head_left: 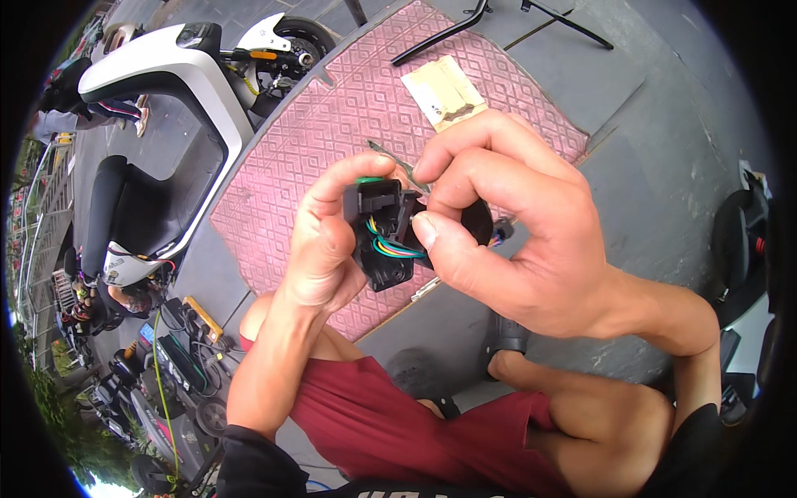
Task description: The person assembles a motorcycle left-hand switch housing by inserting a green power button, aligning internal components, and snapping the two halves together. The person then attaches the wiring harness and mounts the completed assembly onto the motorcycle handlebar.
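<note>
My left hand (320,236) is closed round the left side of a black plastic housing (388,272), its open inner side facing up. Teal, yellow and red wires (390,247) curve across the inside of it. A bit of green shows by my left fingertip. My right hand (527,228) has its thumb and fingers bent together at the housing's right side, thumb tip pressed against it. What lies between those fingertips is partly hidden. Behind the right hand, a dark rounded part (477,220) shows, with a small connector and coloured wires (501,232) beside it.
Under my hands lies a pink patterned mat (274,178), with a cream paper packet (440,87) and black metal tubes (444,35) at its far side. A white and black scooter (154,58) stands at left. Tools and cables (195,357) lie lower left; a dark wheel (739,249) is at right.
</note>
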A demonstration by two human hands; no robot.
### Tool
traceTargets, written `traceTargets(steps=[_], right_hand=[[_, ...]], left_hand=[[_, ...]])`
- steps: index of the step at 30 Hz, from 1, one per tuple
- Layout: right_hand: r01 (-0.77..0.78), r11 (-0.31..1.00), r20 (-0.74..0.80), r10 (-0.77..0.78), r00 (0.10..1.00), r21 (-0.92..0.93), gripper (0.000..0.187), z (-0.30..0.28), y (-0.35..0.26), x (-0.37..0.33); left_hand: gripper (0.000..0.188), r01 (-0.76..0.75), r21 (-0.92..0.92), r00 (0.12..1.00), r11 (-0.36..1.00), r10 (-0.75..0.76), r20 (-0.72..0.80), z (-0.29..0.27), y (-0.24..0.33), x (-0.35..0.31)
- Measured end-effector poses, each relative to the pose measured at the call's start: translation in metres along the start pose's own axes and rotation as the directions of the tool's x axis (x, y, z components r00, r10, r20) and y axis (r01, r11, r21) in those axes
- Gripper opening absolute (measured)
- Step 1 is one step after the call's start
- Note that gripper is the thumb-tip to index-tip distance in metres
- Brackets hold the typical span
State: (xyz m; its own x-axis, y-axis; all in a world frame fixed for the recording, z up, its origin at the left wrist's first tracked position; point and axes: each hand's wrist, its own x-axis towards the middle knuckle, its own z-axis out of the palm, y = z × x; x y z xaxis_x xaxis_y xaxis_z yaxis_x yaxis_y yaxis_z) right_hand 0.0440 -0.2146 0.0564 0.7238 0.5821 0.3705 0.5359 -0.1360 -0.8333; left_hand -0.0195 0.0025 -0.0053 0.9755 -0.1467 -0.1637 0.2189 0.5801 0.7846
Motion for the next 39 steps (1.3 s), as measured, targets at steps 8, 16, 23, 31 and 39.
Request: traceTargets(steps=[8, 16, 23, 31, 39], right_hand=[[-0.203, 0.964, 0.028, 0.201, 0.979, 0.171, 0.013, 0.002, 0.006, -0.007], [-0.26, 0.963, 0.1, 0.252, 0.962, 0.072, 0.015, 0.002, 0.003, -0.008], [0.215, 0.881, -0.005, -0.239, 0.971, -0.421, 0.013, 0.005, 0.006, 0.001], [0.197, 0.914, 0.051, -0.191, 0.98, -0.354, 0.016, 0.012, 0.018, -0.001], [0.019, 0.969, 0.211, 0.035, 0.977, -0.247, 0.014, 0.015, 0.028, 0.006]], left_hand=[[0.066, -0.297, 0.068, 0.954, 0.953, 0.299, -0.026, 0.009, -0.006, 0.006], [0.072, -0.548, 0.42, 0.836, 0.724, 0.468, 0.285, -0.006, 0.008, 0.008], [0.056, -0.196, 0.143, 0.98, 0.97, 0.2, -0.019, 0.002, 0.009, 0.003], [0.05, -0.126, 0.102, 0.989, 0.987, 0.133, -0.062, 0.001, 0.008, 0.005], [0.039, 0.097, -0.031, 0.991, 0.995, -0.099, -0.088, -0.008, 0.007, 0.007]])
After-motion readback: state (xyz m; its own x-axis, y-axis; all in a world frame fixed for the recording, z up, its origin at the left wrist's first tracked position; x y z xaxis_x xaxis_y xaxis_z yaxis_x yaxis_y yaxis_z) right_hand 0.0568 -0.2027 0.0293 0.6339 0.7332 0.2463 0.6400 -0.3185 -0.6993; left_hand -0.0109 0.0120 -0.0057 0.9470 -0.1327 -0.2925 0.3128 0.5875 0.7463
